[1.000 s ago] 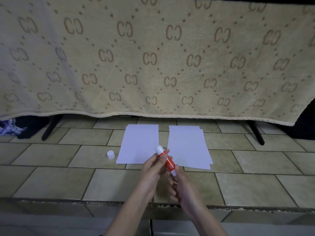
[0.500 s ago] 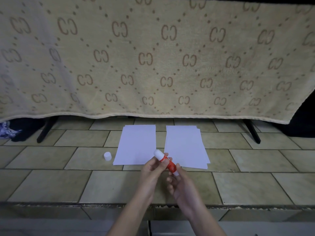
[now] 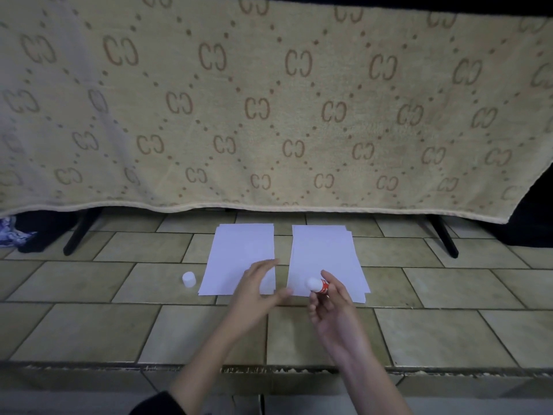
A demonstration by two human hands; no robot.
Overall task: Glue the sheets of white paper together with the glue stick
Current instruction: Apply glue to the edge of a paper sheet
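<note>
The lower body of the glue stick is hidden inside the curled fingers of the right hand; only its white end and a band of red are seen, and its label cannot be read. The near right corner of the left sheet is covered by the left hand, which is blurred at the fingertips. The number of sheets in the right stack cannot be told. Both forearms are cut off by the bottom edge. The blanket is cut off at the top and both sides, and what lies behind it is hidden, save two dark legs. A crumpled cloth is cropped at the left edge.
</note>
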